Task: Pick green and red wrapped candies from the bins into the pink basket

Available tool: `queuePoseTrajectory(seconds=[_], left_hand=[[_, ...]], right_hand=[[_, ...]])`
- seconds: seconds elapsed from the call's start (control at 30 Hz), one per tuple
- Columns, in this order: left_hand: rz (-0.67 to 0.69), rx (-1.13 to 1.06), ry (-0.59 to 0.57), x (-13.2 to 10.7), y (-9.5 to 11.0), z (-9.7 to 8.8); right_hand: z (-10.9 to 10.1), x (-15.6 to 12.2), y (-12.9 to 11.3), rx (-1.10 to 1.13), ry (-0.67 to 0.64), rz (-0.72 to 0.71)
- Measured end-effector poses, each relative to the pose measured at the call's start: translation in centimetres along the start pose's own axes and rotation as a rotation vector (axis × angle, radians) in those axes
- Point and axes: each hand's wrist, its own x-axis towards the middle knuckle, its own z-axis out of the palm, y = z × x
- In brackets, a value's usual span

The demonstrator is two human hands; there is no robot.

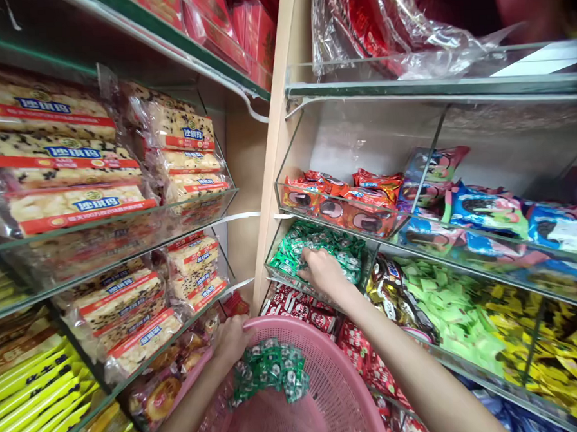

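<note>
"What's the left hand (231, 341) doing?"
"Grasping the rim of the pink basket (343, 393). There are green packets (270, 368) lying inside it."
"And the right hand (323, 271)?"
"Up at the glass bin (286, 275), by the heap of green sweets (290, 245), fingers curled. I can't tell whether it's caught any."
"What's right of that bin?"
"Brown-and-gold bags (394, 294), then pale green packets (453, 310)."

Hands (321, 272) at pink basket (349, 371), green candies (326, 236)
</note>
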Motion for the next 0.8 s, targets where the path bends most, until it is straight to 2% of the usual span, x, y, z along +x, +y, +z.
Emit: queuePoseTrajectory(seconds=[0.23, 0.37, 0.43, 0.53, 0.57, 0.63, 0.7, 0.8], left_hand=[[-0.004, 0.011, -0.005, 0.0, 0.1, -0.1], [-0.006, 0.019, -0.013, 0.0, 0.3, -0.1], [-0.01, 0.022, -0.018, 0.0, 0.4, 0.0], [-0.022, 0.018, -0.031, 0.1, 0.5, 0.1], [-0.025, 0.014, -0.035, 0.1, 0.6, 0.1], [-0.025, 0.001, -0.042, 0.2, 0.6, 0.2], [-0.027, -0.014, -0.036, 0.2, 0.5, 0.3], [-0.021, -0.022, -0.026, 0.1, 0.4, 0.4]], right_hand=[[0.1, -0.7, 0.1, -0.046, 0.015, -0.011], [-0.7, -1.3, 0.3, -0.021, 0.096, 0.007], [-1.4, -1.9, 0.2, 0.078, 0.188, -0.006], [-1.6, -3.6, -0.7, 0.388, 0.327, -0.108], [-1.0, -4.2, -1.2, 0.508, 0.333, -0.145], [1.3, -5.4, -2.4, 0.725, 0.252, -0.181], [4.9, -6.2, -3.6, 0.885, 0.1, -0.145], [10.7, -6.8, -4.4, 1.044, -0.084, 0.005]])
